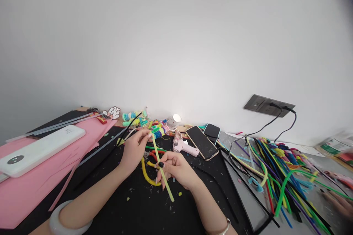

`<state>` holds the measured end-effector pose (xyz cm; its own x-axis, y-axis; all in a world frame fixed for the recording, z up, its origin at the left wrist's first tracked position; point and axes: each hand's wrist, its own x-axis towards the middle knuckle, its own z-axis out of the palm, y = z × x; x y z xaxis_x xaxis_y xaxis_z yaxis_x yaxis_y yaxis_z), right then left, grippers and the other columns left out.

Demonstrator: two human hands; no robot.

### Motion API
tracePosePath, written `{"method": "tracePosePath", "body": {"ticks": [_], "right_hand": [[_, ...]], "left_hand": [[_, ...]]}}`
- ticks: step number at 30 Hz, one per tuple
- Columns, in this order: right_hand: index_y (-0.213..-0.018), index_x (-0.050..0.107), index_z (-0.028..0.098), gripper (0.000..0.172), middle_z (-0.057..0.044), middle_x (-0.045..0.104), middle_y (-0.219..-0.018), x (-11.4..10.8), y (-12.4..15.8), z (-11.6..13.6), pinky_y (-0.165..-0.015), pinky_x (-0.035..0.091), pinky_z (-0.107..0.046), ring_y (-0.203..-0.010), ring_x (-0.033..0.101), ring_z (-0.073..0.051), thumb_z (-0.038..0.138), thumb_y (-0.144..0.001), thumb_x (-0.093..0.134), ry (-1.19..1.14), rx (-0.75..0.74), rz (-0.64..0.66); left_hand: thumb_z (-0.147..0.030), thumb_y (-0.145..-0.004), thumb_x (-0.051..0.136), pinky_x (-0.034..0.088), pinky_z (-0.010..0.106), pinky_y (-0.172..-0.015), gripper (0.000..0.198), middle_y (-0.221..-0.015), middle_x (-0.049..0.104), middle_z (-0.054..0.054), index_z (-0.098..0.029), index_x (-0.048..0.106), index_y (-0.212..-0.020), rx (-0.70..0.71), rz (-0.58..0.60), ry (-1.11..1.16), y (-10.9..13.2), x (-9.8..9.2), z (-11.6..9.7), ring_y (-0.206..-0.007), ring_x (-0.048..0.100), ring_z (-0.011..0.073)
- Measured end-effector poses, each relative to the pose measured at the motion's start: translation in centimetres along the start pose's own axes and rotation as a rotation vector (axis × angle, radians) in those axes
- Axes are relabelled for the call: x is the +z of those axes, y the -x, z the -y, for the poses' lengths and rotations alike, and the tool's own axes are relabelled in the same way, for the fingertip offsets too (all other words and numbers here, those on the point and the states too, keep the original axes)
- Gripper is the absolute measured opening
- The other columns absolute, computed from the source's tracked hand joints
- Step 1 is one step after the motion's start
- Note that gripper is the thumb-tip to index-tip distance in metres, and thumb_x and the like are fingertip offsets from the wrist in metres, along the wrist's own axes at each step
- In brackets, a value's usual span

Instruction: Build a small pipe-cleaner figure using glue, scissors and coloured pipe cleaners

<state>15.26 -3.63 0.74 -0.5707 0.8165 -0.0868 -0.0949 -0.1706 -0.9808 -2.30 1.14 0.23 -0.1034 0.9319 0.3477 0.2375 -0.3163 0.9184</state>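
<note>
My left hand (pixel 135 150) pinches the upper end of a pale yellow pipe cleaner (pixel 156 149), where a short green piece (pixel 156 129) also shows at the fingertips. Lower down, my right hand (pixel 176 169) has its fingers closed around the same pipe cleaner, whose free end slants below the hand. A bent darker yellow pipe cleaner (pixel 145 173) curves beside the right fingers; whether they touch it I cannot tell. Just beyond the hands are colourful fuzzy coils (pixel 162 131) and a pink glue gun (pixel 186 147).
Two phones (pixel 202 142) lie right of the glue gun. Many loose pipe cleaners (pixel 285 187) cover the grey surface at right, near another person's hand (pixel 338 203). Pink sheets (pixel 41 191) and a long white device (pixel 41 150) lie left. Cords run to a wall socket (pixel 268 105).
</note>
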Motion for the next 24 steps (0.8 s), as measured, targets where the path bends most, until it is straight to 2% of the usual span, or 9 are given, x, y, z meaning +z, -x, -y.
{"method": "tracePosePath", "body": {"ticks": [2,4,6,8,9,11,13,16,24], "right_hand": [[-0.082,0.052,0.019,0.033,0.0,0.065,-0.059,0.0,0.1,0.0,-0.047,0.049,-0.025,-0.044,0.06,-0.013,0.048,-0.078,0.065,0.044,0.032,0.042],[-0.077,0.054,0.018,0.028,0.0,0.063,-0.057,-0.2,0.1,0.1,-0.046,0.047,-0.024,-0.042,0.058,-0.013,0.045,-0.083,0.058,0.187,0.026,0.003],[-0.069,0.056,0.018,0.03,0.0,0.061,-0.055,-0.9,0.2,0.4,-0.047,0.044,-0.024,-0.045,0.056,-0.013,0.039,-0.089,0.048,0.455,-0.067,-0.198],[-0.069,0.058,0.017,0.027,-0.003,0.062,-0.063,-1.9,0.3,0.7,-0.056,0.044,-0.026,-0.059,0.058,-0.016,0.03,-0.089,0.044,0.784,-0.243,-0.561],[-0.079,0.061,0.017,0.024,-0.005,0.065,-0.074,-2.4,0.3,0.8,-0.064,0.046,-0.029,-0.069,0.06,-0.019,0.027,-0.089,0.041,0.898,-0.298,-0.7],[-0.105,0.06,0.017,0.029,-0.01,0.065,-0.101,-3.5,0.4,0.8,-0.081,0.044,-0.035,-0.092,0.058,-0.023,0.016,-0.083,0.042,1.109,-0.3,-0.839],[-0.118,0.055,0.019,0.049,-0.011,0.058,-0.121,-4.2,0.5,0.4,-0.09,0.039,-0.04,-0.108,0.051,-0.028,0.009,-0.071,0.047,1.288,-0.166,-0.862],[-0.126,0.052,0.021,0.062,-0.012,0.052,-0.128,-4.6,0.3,-0.2,-0.093,0.035,-0.043,-0.112,0.048,-0.03,0.007,-0.065,0.048,1.429,0.008,-0.846],[-0.117,0.059,0.018,0.047,-0.014,0.063,-0.104,-5.2,-0.1,0.4,-0.082,0.037,-0.04,-0.1,0.053,-0.033,0.018,-0.07,0.056,1.446,0.193,-0.896]], "left_hand": [[-0.041,-0.082,0.057,0.053,0.035,-0.079,0.027,-0.085,0.071,0.006,-0.017,0.066,-0.093,-0.054,-0.01,0.083,-0.3,-0.1,0.5,-0.08,0.068,0.0235],[-0.042,-0.079,0.061,0.054,0.038,-0.084,0.033,-0.092,0.073,0.008,-0.016,0.068,-0.096,-0.11,0.023,0.179,-0.5,-0.1,0.8,-0.085,0.069,0.0246],[-0.044,-0.076,0.065,0.054,0.04,-0.088,0.037,-0.1,0.074,0.009,-0.015,0.069,-0.1,-0.166,0.061,0.245,-0.6,-0.1,1.0,-0.09,0.07,0.0255],[-0.044,-0.074,0.068,0.053,0.042,-0.091,0.041,-0.105,0.074,0.008,-0.016,0.07,-0.103,-0.219,0.098,0.257,-0.5,0.0,0.9,-0.092,0.07,0.0262],[-0.044,-0.073,0.068,0.053,0.043,-0.091,0.042,-0.105,0.074,0.008,-0.016,0.071,-0.104,-0.243,0.12,0.251,-0.4,0.0,0.8,-0.092,0.07,0.0266],[-0.044,-0.073,0.069,0.053,0.043,-0.092,0.043,-0.104,0.075,0.007,-0.017,0.071,-0.106,-0.276,0.176,0.236,-0.3,0.1,0.7,-0.093,0.07,0.0271],[-0.043,-0.073,0.069,0.052,0.043,-0.093,0.043,-0.103,0.075,0.007,-0.017,0.071,-0.107,-0.286,0.236,0.228,-0.2,0.2,0.6,-0.094,0.07,0.027],[-0.043,-0.073,0.068,0.053,0.042,-0.093,0.041,-0.103,0.075,0.007,-0.016,0.071,-0.104,-0.268,0.306,0.222,-0.1,0.3,0.8,-0.093,0.071,0.0266],[-0.048,-0.068,0.072,0.053,0.042,-0.093,0.041,-0.096,0.076,0.007,-0.016,0.069,-0.094,-0.291,0.345,0.283,0.0,0.5,0.4,-0.096,0.069,0.0276]]}}
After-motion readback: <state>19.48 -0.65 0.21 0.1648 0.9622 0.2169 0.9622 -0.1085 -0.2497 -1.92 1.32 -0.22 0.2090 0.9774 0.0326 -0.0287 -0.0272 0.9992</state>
